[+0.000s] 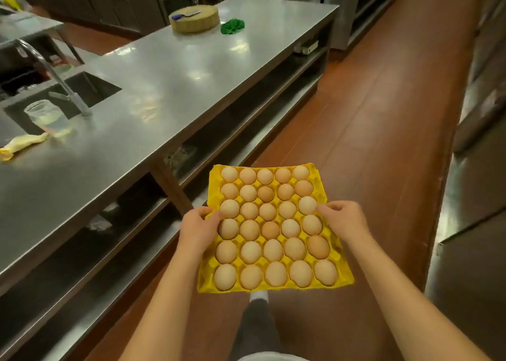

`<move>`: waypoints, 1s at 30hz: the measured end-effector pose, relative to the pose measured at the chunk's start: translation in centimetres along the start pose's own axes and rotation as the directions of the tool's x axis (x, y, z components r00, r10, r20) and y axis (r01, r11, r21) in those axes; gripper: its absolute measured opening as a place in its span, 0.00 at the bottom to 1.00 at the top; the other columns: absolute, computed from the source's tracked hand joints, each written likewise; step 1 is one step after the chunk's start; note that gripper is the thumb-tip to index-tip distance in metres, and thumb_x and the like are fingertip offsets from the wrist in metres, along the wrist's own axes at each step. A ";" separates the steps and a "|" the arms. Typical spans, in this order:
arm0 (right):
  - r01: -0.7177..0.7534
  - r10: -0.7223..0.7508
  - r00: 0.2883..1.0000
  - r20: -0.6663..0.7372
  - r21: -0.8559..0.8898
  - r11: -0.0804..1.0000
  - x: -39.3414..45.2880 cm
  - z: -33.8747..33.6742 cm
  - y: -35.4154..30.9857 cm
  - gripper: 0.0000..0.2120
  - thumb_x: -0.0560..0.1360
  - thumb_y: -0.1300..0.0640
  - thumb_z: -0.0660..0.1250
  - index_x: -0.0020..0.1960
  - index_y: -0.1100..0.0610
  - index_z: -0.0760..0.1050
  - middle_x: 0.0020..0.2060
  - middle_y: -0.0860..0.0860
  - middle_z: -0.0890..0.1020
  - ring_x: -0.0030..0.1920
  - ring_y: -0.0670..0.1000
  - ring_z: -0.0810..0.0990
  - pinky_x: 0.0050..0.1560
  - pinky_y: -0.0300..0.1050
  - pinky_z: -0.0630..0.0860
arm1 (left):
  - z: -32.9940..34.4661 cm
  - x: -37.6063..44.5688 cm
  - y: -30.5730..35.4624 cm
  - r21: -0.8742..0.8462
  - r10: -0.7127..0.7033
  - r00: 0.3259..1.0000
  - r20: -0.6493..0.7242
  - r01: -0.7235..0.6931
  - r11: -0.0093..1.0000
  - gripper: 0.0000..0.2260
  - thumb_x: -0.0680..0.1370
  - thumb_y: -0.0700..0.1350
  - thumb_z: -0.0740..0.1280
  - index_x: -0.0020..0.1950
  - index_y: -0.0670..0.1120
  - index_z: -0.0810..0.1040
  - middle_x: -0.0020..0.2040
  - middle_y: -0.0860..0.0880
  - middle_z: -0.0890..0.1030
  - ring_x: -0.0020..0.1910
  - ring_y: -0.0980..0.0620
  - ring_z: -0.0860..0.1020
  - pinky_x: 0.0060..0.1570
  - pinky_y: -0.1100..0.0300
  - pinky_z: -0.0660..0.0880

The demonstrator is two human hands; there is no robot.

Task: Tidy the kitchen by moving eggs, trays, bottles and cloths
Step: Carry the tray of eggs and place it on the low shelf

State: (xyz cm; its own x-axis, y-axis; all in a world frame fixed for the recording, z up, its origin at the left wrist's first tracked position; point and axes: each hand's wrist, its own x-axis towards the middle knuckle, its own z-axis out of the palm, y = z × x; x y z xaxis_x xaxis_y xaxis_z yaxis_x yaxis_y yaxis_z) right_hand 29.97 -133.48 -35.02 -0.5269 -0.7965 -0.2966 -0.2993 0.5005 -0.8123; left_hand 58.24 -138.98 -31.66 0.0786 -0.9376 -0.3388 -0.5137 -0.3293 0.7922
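Observation:
A yellow egg tray (345, 274) full of several brown eggs (270, 229) hangs level in the air over the red floor, to the right of the steel counter. My left hand (197, 229) grips the tray's left edge, thumb on top by an egg. On the opposite edge, my right hand (342, 221) holds the tray, fingertips touching an egg. A yellow cloth (22, 144) lies on the counter at the near left. A green cloth (232, 25) lies on the counter's far end.
The long steel counter (164, 86) runs along my left, with a sink (82, 89), a tap (59, 79) and a clear plastic tub (43, 114). A round chopping block (195, 19) with a knife sits at the far end. Shelves run under the counter. Steel units line the right side.

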 end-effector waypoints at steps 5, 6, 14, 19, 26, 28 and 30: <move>-0.110 0.111 0.984 -0.136 0.011 0.994 7.4 0.1 -1.5 0.12 0.70 0.47 0.72 0.37 0.56 0.83 0.35 0.54 0.83 0.37 0.52 0.78 0.37 0.46 0.72 | 2.7 10.0 6.1 0.063 0.081 0.991 0.105 -0.088 0.994 0.07 0.80 0.47 0.67 0.46 0.47 0.83 0.43 0.52 0.82 0.45 0.53 0.79 0.43 0.55 0.74; -0.133 0.134 0.977 -0.164 0.019 0.991 8.7 -0.1 -1.8 0.12 0.70 0.46 0.72 0.36 0.54 0.83 0.35 0.52 0.84 0.39 0.53 0.80 0.40 0.48 0.74 | 3.4 11.6 7.4 0.063 0.090 0.988 0.126 -0.099 0.993 0.07 0.80 0.47 0.67 0.47 0.47 0.83 0.43 0.51 0.82 0.43 0.54 0.78 0.42 0.56 0.73; -0.231 0.262 0.910 -0.321 0.131 0.964 16.2 -5.0 -3.2 0.16 0.70 0.45 0.73 0.30 0.55 0.78 0.28 0.46 0.79 0.35 0.51 0.76 0.37 0.48 0.71 | 10.1 20.6 16.9 0.058 0.178 0.938 0.296 -0.203 0.977 0.07 0.79 0.46 0.67 0.48 0.47 0.84 0.43 0.53 0.80 0.44 0.55 0.77 0.47 0.52 0.75; -0.256 0.291 0.894 -0.340 0.145 0.956 22.6 -7.9 -3.1 0.15 0.71 0.45 0.73 0.34 0.56 0.81 0.30 0.47 0.80 0.34 0.48 0.76 0.35 0.45 0.68 | 15.2 24.9 21.3 0.062 0.169 0.922 0.347 -0.203 0.977 0.04 0.79 0.46 0.67 0.47 0.49 0.82 0.45 0.53 0.80 0.44 0.57 0.76 0.43 0.57 0.74; -0.251 0.268 0.927 -0.263 0.099 0.963 35.0 -12.5 -2.6 0.11 0.71 0.44 0.72 0.39 0.52 0.83 0.35 0.45 0.83 0.41 0.49 0.80 0.44 0.46 0.73 | 22.6 30.3 27.4 0.081 0.128 0.950 0.285 -0.157 0.984 0.04 0.79 0.47 0.68 0.49 0.50 0.82 0.47 0.52 0.80 0.49 0.54 0.78 0.52 0.49 0.78; -0.236 0.250 0.942 -0.225 0.089 0.968 38.6 -14.0 -2.9 0.11 0.71 0.45 0.72 0.38 0.52 0.83 0.34 0.45 0.83 0.40 0.49 0.80 0.42 0.46 0.73 | 24.2 31.7 29.2 0.083 0.110 0.960 0.256 -0.135 0.987 0.05 0.79 0.47 0.68 0.49 0.50 0.83 0.48 0.52 0.81 0.49 0.53 0.78 0.52 0.48 0.78; -0.205 0.214 0.959 -0.186 0.070 0.976 42.3 -15.4 -3.8 0.11 0.71 0.46 0.73 0.38 0.53 0.83 0.33 0.45 0.82 0.37 0.48 0.78 0.37 0.44 0.71 | 25.7 33.2 30.6 0.057 0.097 0.970 0.223 -0.112 0.992 0.05 0.79 0.48 0.69 0.49 0.49 0.84 0.48 0.51 0.81 0.49 0.53 0.79 0.53 0.47 0.79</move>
State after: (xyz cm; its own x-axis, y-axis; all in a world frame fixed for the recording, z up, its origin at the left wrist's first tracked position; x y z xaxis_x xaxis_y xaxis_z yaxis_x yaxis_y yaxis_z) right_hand -3.43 -163.81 -36.75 -0.7174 -0.5934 -0.3650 -0.1290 0.6281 -0.7674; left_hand 23.16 -177.32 -31.78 -0.1637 -0.9165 -0.3649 -0.5675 -0.2150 0.7948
